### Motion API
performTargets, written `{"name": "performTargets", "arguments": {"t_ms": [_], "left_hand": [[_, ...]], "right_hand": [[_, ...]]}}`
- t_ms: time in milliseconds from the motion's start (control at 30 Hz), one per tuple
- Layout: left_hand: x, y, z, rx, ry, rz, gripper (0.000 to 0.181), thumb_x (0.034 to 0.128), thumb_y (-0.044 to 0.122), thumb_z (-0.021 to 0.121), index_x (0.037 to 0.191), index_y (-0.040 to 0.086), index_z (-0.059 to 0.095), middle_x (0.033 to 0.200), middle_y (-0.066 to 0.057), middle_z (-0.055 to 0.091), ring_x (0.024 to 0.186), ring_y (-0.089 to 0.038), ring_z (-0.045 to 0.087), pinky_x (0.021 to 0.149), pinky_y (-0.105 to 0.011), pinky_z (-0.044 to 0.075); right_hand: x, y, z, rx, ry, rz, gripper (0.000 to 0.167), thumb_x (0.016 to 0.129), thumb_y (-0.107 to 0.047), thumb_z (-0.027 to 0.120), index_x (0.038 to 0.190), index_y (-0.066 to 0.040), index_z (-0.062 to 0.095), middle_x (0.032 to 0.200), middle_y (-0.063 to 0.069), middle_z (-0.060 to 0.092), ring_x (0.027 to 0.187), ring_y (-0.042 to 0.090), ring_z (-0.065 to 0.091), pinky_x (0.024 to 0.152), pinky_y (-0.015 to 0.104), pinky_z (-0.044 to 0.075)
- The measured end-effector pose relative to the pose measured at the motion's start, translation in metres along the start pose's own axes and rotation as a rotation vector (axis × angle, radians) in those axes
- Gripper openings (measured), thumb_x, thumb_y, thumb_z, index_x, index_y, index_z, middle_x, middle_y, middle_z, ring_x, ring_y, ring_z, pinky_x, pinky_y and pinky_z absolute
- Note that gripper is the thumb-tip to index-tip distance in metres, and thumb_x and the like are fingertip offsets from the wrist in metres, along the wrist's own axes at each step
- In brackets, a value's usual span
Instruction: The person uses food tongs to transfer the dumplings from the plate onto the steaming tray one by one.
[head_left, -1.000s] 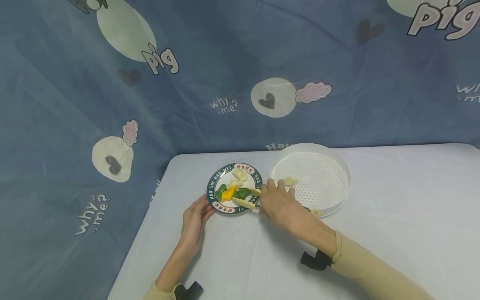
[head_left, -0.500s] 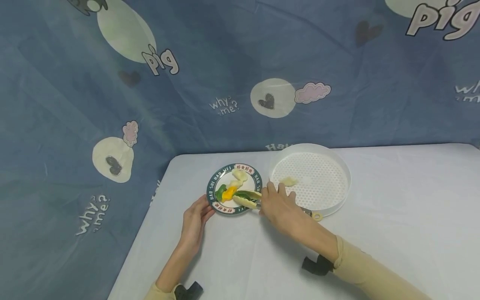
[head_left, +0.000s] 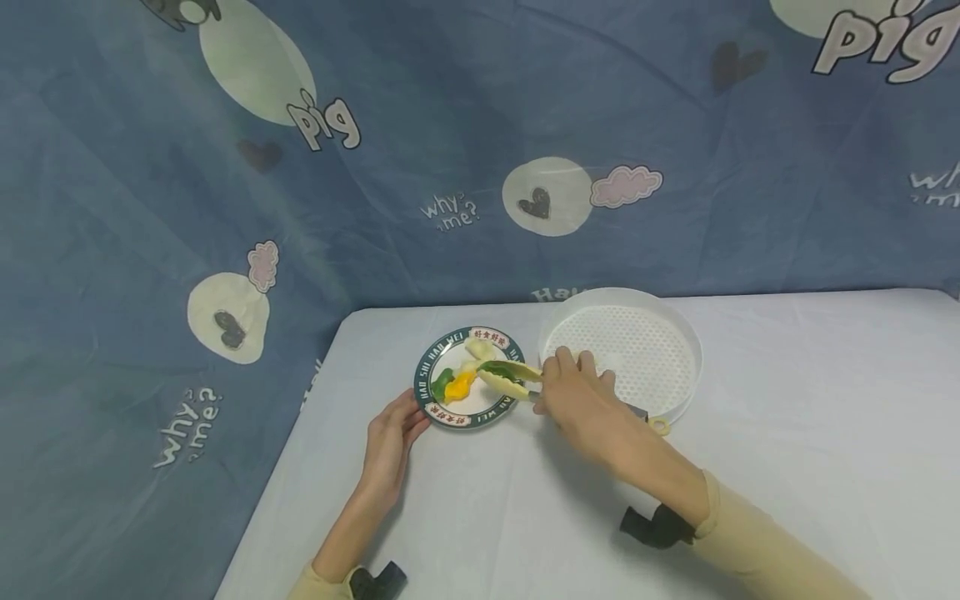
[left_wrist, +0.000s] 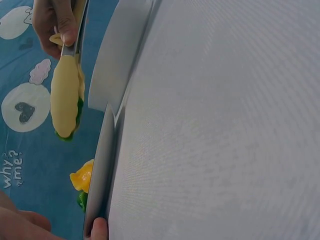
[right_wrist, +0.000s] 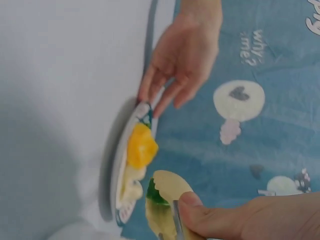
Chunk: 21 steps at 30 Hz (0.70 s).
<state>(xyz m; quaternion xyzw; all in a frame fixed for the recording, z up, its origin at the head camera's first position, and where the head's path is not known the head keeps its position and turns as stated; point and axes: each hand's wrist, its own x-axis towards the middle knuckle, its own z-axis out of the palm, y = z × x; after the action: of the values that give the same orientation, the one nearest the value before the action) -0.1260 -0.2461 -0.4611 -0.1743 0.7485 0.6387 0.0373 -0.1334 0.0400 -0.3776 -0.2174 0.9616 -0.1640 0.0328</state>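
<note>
You hold 1 pair of tongs (left_wrist: 64,96) in your right grip (head_left: 583,410), pointing left, 1 green piece (head_left: 501,370) between its tips above the plate's (head_left: 481,405) right side, your left grip (head_left: 390,435) pinching the plate's left rim.

- Table (head_left: 810,417): white surface, rounded far corners.
- Backdrop (head_left: 420,100): blue printed fabric; rises behind the table's far edge and extends beyond its left edge.
- Pale oval (head_left: 566,192): printed above the table's far edge; contains a dark heart (head_left: 535,202) and adjoins a pink cloud (head_left: 627,186).
- "Why me?" lettering (head_left: 187,427): printed beyond the table's left edge, below a second pale shape (head_left: 225,300).
- Large "pig" lettering (head_left: 892,37): printed high above the table's right half.
- Partial lettering (head_left: 551,295): immediately above the table's far edge; lower portion hidden.
</note>
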Motion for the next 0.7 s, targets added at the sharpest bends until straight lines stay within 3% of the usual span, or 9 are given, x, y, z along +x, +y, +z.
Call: {"name": "performTargets", "arguments": {"t_ms": [300,700], "left_hand": [[0.000,0.000,0.000,-0.009,0.005,-0.005,0.057,0.1141,0.026,0.039,0.165,0.000,0.037,0.154,-0.019,0.055,0.132,-0.023,0.057,0.105,-0.012,0.061],[0.001,0.001,0.000,-0.016,0.001,-0.012,0.057,0.1142,0.025,0.039,0.165,0.000,0.036,0.154,-0.019,0.054,0.132,-0.022,0.057,0.105,-0.011,0.061]], "right_hand": [[-0.004,0.024,-0.018,0.001,0.048,0.042,0.032,0.104,-0.024,0.072,0.107,0.004,0.058,0.094,0.011,0.047,0.083,0.028,0.040,0.059,0.033,0.034],[-0.003,0.066,-0.032,0.053,0.011,0.151,0.030,0.109,-0.024,0.064,0.103,0.004,0.053,0.098,0.015,0.044,0.089,0.033,0.038,0.063,0.041,0.039]]}}
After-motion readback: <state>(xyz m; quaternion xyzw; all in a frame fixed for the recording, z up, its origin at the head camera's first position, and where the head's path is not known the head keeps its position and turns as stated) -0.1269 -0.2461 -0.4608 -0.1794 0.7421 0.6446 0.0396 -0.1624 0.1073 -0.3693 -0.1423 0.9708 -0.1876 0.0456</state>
